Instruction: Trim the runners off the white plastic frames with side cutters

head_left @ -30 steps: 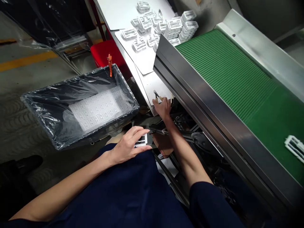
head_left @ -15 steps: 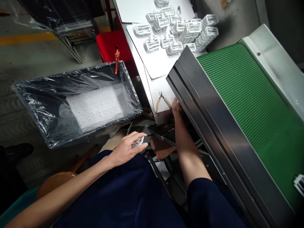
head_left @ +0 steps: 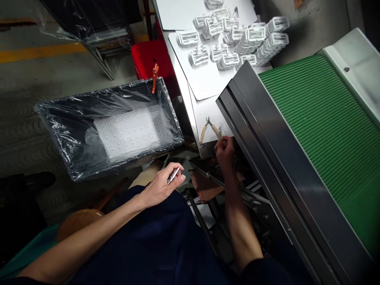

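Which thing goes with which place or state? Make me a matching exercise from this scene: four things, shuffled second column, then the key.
Things
1. Thin, flat, whitish piece
2. Metal cutters with beige handles
3. Slim orange object
4. Ribbed green belt

Places and states
A. Upright at the rim of the dark, plastic-lined bin
B. Alongside the dark metal side rail
C. In the grip of the left hand
D. Lying spread on the white surface

Pairs: 1-C, 2-D, 3-A, 4-B

A red seat stands near a yellow floor stripe; at dim lower left, probably a round stool.
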Available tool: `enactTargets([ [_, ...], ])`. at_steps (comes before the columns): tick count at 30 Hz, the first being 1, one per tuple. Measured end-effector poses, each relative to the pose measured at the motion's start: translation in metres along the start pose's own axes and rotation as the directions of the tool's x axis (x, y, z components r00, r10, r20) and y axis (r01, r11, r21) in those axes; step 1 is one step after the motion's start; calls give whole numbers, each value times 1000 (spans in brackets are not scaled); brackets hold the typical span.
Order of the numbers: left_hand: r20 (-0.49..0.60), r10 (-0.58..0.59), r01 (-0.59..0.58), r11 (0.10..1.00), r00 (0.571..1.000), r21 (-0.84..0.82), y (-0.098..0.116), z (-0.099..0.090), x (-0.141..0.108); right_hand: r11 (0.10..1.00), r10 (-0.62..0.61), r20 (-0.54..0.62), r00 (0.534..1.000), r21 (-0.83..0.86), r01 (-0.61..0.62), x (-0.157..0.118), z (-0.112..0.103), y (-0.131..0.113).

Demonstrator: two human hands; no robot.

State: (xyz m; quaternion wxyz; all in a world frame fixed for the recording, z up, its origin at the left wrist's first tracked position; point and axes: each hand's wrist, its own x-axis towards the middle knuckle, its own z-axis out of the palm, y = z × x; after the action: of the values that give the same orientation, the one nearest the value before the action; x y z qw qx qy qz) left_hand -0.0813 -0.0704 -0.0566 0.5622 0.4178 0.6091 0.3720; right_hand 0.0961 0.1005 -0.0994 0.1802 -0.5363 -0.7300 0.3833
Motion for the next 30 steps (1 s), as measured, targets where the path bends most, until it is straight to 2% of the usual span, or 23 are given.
enactTargets([
  [2, 11, 37, -37, 999, 999, 37, 1, 0, -1, 998, 39, 41, 998, 38, -40, -44, 0, -17],
  [5, 40, 116, -120, 988, 992, 95, 1, 2, -4, 981, 88, 212, 973, 152, -121, -112, 0, -49],
  [7, 71, 173, -181, 976, 982, 121, 2, 4, -7, 970, 82, 263, 961, 199, -137, -144, -3, -66],
  [9, 103, 218, -232, 962, 970, 141, 3, 9, -11, 967, 66, 263, 962, 223, -127, -163, -8, -76],
  [15, 181, 272, -300, 943, 945, 147, 5, 20, -22, 981, 29, 290, 957, 174, -82, -180, -23, -83],
  [22, 252, 351, -400, 899, 902, 177, 10, 24, -32, 987, -5, 392, 920, 150, -58, -194, -29, -84],
  [26, 270, 394, -450, 871, 879, 196, 11, 27, -33, 989, -15, 393, 920, 139, -43, -197, -32, -81],
  [30, 260, 410, -463, 865, 874, 193, 11, 29, -34, 992, -22, 382, 924, 123, -28, -199, -34, -81],
])
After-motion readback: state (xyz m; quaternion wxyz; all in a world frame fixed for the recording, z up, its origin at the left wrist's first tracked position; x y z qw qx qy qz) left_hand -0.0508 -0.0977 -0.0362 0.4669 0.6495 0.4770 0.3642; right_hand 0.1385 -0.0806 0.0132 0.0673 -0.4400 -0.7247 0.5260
